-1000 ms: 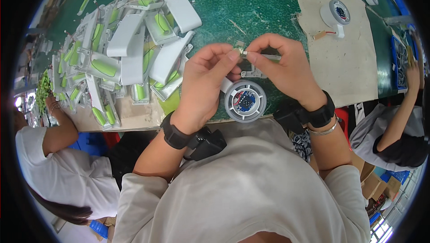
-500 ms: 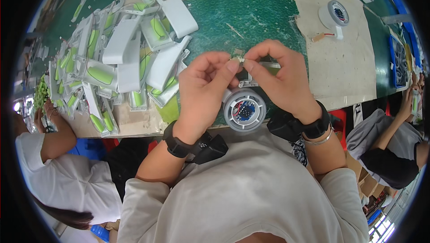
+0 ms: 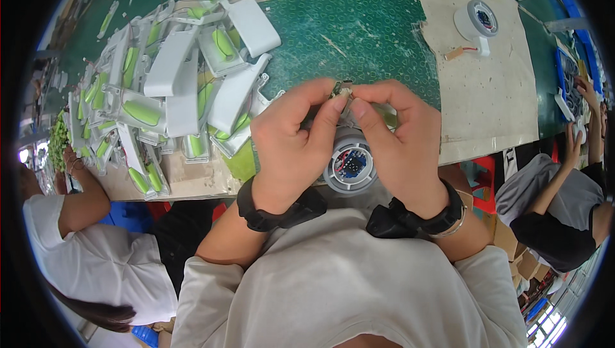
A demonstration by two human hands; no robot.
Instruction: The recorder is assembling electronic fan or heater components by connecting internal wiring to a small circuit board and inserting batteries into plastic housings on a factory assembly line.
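Observation:
Between my two hands is a small green circuit board [image 3: 341, 88] with a pale part on its near side. My left hand [image 3: 289, 141] is closed, pinching the board between thumb and forefinger. My right hand [image 3: 409, 138] is closed too, thumb and forefinger gripping the board's right edge; any tiny part under those fingertips is hidden. Just below my fingers, at the table's front edge, a round white housing [image 3: 334, 181] faces up, with a blue circuit board [image 3: 350, 163] and red wires inside. My hands partly cover its handle part.
At left lies a heap of white plastic shells [image 3: 173, 72] with green batteries [image 3: 141, 113] and thin wires. A second round housing [image 3: 471, 22] with a brown-tipped lead stands at right on brown board [image 3: 493, 91]. Co-workers sit on both sides; a blue bin [image 3: 567, 85] is far right.
Both hands have come slightly nearer to me with the circuit board, which now looks tilted more upright. The view has shifted slightly. At far right, a co-worker's hands have moved.

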